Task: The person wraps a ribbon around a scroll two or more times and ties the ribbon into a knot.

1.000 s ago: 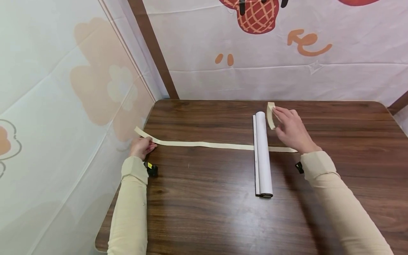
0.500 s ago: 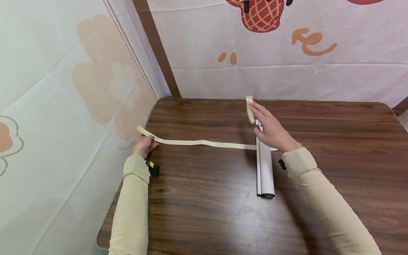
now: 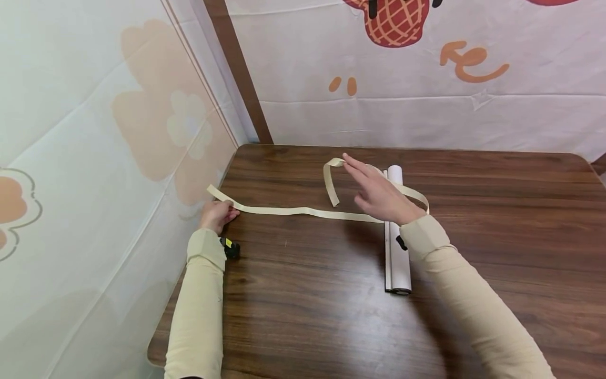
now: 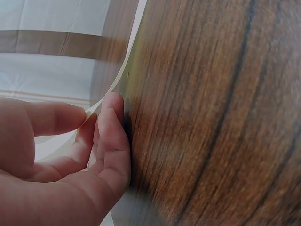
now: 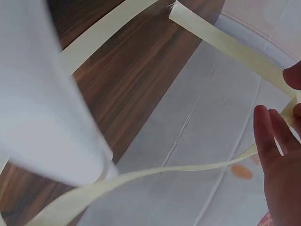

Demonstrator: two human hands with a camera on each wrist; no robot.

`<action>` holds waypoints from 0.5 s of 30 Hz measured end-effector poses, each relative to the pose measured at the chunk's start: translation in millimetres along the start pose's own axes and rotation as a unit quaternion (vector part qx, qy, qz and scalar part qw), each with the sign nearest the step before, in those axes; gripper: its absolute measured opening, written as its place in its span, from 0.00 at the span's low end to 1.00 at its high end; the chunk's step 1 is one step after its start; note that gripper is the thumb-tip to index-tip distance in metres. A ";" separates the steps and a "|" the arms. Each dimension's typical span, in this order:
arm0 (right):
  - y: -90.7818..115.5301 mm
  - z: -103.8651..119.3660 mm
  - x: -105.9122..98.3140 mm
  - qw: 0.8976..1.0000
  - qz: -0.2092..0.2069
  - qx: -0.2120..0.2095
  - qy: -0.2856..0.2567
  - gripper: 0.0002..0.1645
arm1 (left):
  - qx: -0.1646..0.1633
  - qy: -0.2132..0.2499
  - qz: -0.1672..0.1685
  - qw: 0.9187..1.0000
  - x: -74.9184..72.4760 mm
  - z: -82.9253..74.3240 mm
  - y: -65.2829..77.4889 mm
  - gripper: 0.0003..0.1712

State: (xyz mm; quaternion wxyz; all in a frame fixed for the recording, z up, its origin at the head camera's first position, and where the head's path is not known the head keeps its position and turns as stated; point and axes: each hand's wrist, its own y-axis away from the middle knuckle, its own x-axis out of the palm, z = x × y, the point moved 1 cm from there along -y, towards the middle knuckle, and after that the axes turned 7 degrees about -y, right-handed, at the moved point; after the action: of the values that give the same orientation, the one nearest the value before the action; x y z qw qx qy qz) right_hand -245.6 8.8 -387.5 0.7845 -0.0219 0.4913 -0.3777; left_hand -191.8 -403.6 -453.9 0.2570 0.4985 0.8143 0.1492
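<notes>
A cream ribbon (image 3: 279, 211) stretches across the table and passes under a white rolled sheet (image 3: 400, 263). Near the table's left edge, my left hand (image 3: 216, 215) pinches the ribbon between thumb and finger, a short tail sticking out beyond it; the left wrist view shows this pinch closely. My right hand (image 3: 381, 195) is raised above the roll, holding the ribbon's other stretch near its end, which dangles to the left. From there the ribbon loops back over the roll to its right side. In the right wrist view the white roll (image 5: 42, 103) fills the left part.
The brown wood-grain table (image 3: 303, 316) meets a printed fabric wall (image 3: 303, 116) at the back and another fabric wall (image 3: 94, 210) along the left. Black wrist devices sit at both cuffs.
My right hand has moved left from beyond the roll to above it, carrying the ribbon end over the roll. My left hand keeps its pinch at the left edge.
</notes>
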 end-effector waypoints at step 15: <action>-8.0 -0.5 29.2 0.989 0.127 0.078 0.009 0.46 | 0.004 -0.012 -0.011 1.000 0.3 0.4 2.5 0.05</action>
State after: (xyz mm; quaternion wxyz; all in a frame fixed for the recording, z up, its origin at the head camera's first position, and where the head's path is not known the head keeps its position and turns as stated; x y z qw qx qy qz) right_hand -243.8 -14.7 -406.5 0.8209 0.1057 0.4662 -0.3124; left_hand -189.8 -402.2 -453.0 0.2660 0.4926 0.8172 0.1373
